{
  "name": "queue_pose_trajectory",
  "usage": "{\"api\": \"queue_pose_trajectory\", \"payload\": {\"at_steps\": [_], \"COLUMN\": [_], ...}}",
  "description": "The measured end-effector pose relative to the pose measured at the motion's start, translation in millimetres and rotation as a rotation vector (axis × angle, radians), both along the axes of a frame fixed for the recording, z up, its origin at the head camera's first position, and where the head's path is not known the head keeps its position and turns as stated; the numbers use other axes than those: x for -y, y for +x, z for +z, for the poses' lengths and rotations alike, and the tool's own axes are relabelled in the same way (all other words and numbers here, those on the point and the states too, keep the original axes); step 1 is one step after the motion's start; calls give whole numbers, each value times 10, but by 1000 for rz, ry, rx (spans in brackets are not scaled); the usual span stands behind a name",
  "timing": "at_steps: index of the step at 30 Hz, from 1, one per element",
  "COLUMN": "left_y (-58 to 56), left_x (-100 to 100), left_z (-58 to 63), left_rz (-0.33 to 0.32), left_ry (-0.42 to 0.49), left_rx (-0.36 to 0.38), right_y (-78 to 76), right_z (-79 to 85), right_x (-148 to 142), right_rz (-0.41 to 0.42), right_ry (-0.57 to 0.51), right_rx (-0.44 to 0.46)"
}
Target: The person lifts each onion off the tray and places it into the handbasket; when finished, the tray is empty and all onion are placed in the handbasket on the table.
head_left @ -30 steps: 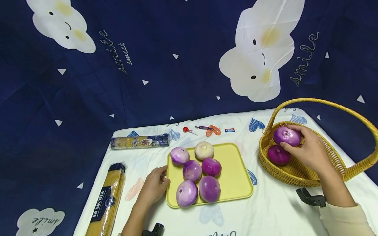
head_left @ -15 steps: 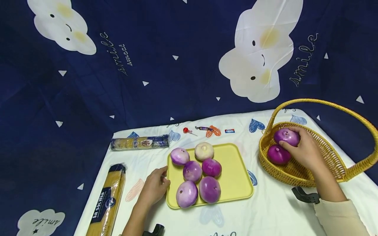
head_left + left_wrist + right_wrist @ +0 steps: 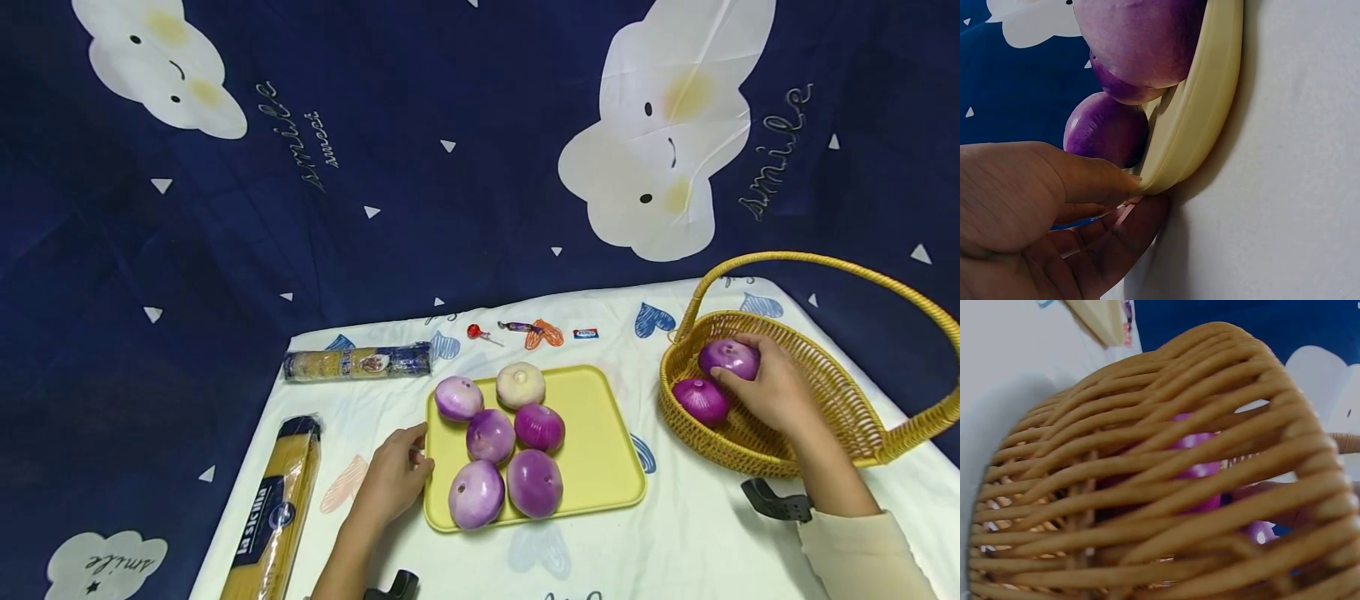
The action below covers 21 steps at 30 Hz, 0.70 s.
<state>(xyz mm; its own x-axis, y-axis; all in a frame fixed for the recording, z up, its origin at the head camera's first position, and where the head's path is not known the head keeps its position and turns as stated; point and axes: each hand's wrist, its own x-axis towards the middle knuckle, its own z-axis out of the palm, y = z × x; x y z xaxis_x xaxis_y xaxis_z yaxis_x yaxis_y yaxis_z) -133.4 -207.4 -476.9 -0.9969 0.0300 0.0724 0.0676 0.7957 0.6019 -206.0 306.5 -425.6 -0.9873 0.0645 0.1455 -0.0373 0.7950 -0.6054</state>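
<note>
Grip of the right hand point(image 3: 772, 387) is closed round a purple onion point(image 3: 729, 358), thumb and fingers on different sides, inside the wicker basket point(image 3: 712, 443). Over the last second that onion has sunk lower, while the darker onion point(image 3: 701, 402) beside it has shifted toward the left rim, suggesting the held one is nearly seated. The left hand point(image 3: 393, 468) pinches the yellow tray point(image 3: 596, 442), bearing six more onions point(image 3: 535, 483), on the white-clothed worktop point(image 3: 675, 533).

Left hand point(image 3: 393, 468) in a thumb-and-finger pinch, right hand point(image 3: 771, 383) in a curled grip
</note>
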Motion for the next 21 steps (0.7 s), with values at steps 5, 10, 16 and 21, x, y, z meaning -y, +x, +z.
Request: {"api": "queue_pose_trajectory", "payload": {"at_steps": [5,10,16,21], "left_y": [-2,-1,-2,-13], "left_x": [-6,-9,-10,-16], "left_z": [7,10,13,16], "left_rz": [6,11,6,0], "left_ry": [2,4,-3,-2], "left_rx": [6,11,1,-1], "right_y": [21,27,38,70], "right_z": [-61,-87,-108,-85], "right_x": [-4,-23,-29,3], "right_rz": [26,59,125,118], "right_ry": [-5,9,35,24], "right_rx": [38,71,83,16]}}
